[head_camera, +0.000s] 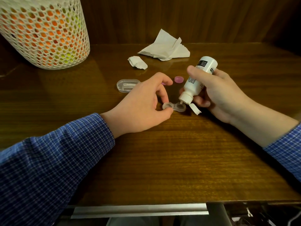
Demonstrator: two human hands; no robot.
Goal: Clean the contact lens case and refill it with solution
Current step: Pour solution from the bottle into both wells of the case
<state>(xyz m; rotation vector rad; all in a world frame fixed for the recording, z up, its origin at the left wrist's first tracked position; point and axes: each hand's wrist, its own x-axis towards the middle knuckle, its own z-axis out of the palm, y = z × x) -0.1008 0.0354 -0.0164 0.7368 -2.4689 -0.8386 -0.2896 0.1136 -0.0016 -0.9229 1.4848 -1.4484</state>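
Wooden desk (162,160), mesh basket (44,31) far left, used tissues (164,46) at the back: wiping looks done. Right hand (218,95) grips the tipped bottle (197,80), nozzle over the right well. Left hand (143,101) pinches the lens case (174,107) flat on the desk. Pink cap (178,79) is off. Left: finish filling, then cap.
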